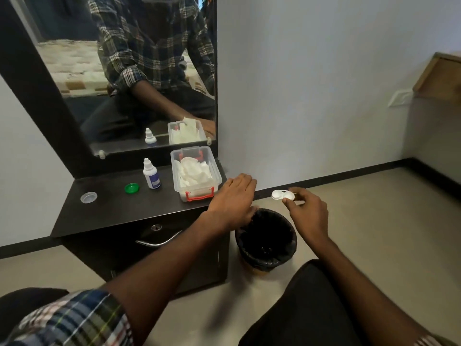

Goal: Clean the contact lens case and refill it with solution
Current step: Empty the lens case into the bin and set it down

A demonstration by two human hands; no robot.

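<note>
My right hand [308,207] pinches the white contact lens case [283,195] in the air, above and just right of the black-lined bin [266,239]. My left hand [233,199] hovers palm down over the bin's left rim, fingers spread, holding nothing. On the dark dresser top [112,213] stand a white solution bottle [151,174] with a blue label, a green cap [131,188] and a clear cap [88,197]. Both caps are off the case.
A clear plastic box [195,174] with red latches holds white tissues at the dresser's right end. A mirror [129,71] rises behind. The bin stands on the floor right of the dresser. My knees show at the bottom.
</note>
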